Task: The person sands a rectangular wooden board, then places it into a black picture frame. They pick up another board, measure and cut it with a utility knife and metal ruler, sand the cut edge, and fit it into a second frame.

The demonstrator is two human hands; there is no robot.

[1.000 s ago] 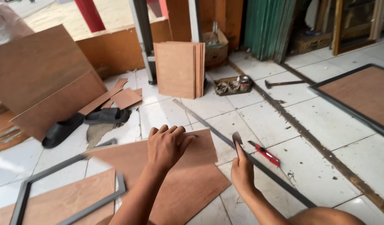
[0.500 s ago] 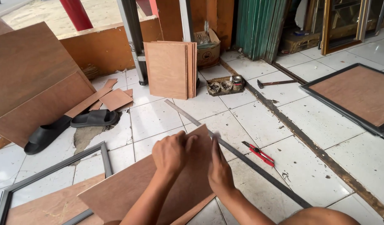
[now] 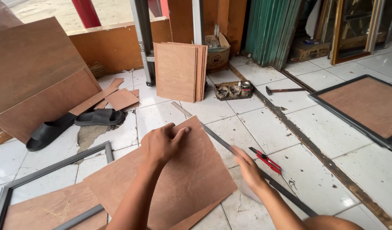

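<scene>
A brown plywood panel [image 3: 191, 179] lies flat on the white tiled floor in front of me. My left hand [image 3: 162, 142] rests palm down on its upper part, fingers spread toward the top corner. My right hand [image 3: 249, 168] sits at the panel's right edge with its fingers stretched out, next to a long grey metal bar [image 3: 219, 138] that runs diagonally across the floor. Whether it touches the bar or the edge is unclear. A red utility knife [image 3: 266, 161] lies just right of that hand.
A stack of plywood panels [image 3: 179, 70] leans upright behind, with a small tray of nails [image 3: 234, 90] and a hammer [image 3: 285, 90] beside it. Black sandals [image 3: 98, 117] lie at left, below large boards [image 3: 34, 72]. Framed panels lie at right [image 3: 366, 106] and lower left [image 3: 55, 170].
The panel has shifted and turned on the floor. My hands came together over its top edge, then parted: the left stays on the panel, the right has dropped to its right edge.
</scene>
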